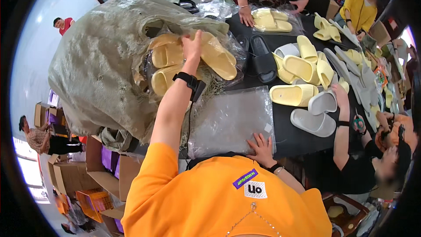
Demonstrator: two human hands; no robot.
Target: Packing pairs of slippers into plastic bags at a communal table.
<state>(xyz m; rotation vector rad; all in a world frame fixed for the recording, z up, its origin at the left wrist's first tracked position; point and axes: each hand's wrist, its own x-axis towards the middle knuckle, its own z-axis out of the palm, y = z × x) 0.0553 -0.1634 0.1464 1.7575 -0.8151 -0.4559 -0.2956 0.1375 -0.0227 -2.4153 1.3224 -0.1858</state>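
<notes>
- Left hand (191,47): laid over the bagged slides, fingers partly bent. Film glare and the wrist hide the fingertips from where I stand, so I cannot tell whether it has closed on one.
- Right hand (262,148): palm down, fingers spread wide, gripping nothing; rests on the near right part of a flat bag.
- Bagged slides (219,57): yellow, open-toed, in clear film; located at the mouth of the woven sack (94,61).
- Handling, in my judgement: light, moulded foam, springy, hardly fragile; the film likely slips. Soundest hold: firmly across the strap, or thumb and fingers around the sole's edge.
- Flat bag (228,118): clear plastic, on the black tabletop (287,144); presumably limp and slick, best pinched at a corner.
- Wrist device (190,83): black, strapped on the left wrist, cable hanging.
- Black slide (263,59): right of the bagged slides.
- Loose yellow slide (293,95) and grey slide (312,123): farther right.
- Co-worker's hand (340,94): at another grey slide.
</notes>
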